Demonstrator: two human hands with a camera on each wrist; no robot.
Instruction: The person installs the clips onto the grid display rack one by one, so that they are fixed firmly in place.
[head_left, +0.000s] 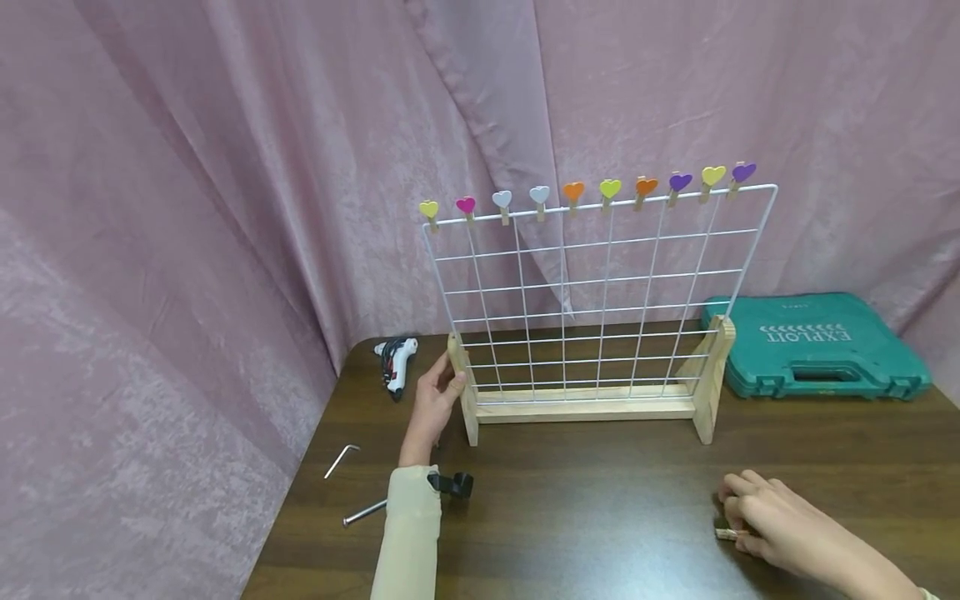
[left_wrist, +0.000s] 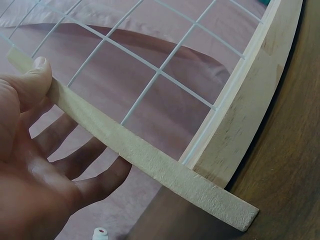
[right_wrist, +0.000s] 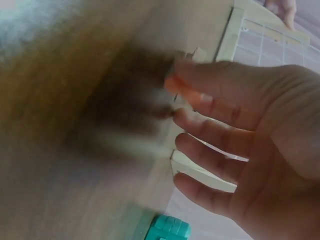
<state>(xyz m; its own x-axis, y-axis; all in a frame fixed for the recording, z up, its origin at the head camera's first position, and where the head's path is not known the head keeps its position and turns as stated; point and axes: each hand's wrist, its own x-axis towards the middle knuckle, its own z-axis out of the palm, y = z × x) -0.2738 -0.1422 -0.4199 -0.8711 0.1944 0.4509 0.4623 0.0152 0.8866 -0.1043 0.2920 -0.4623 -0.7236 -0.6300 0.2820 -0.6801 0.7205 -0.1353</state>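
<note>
A white wire grid (head_left: 585, 287) stands upright in a pale wooden stand (head_left: 585, 410). Along its top wire sit several small wooden clothespins with colored hearts, among them a pink one (head_left: 466, 205) and an orange one (head_left: 573, 192). My left hand (head_left: 433, 402) grips the stand's left side post (left_wrist: 115, 135), thumb on its edge and fingers around the outer side. Low over the front right of the table, my right hand (head_left: 776, 521) pinches a wooden clothespin (head_left: 726, 534) between thumb and index finger. Orange shows at the pinch in the right wrist view; the fingers hide most of the clothespin.
A green tool case (head_left: 817, 346) lies behind the stand on the right. At the back left is a white and black glue gun (head_left: 396, 365). A hex key (head_left: 341, 461) and a metal rod (head_left: 365, 512) lie left of my left forearm. Pink curtains hang behind the table.
</note>
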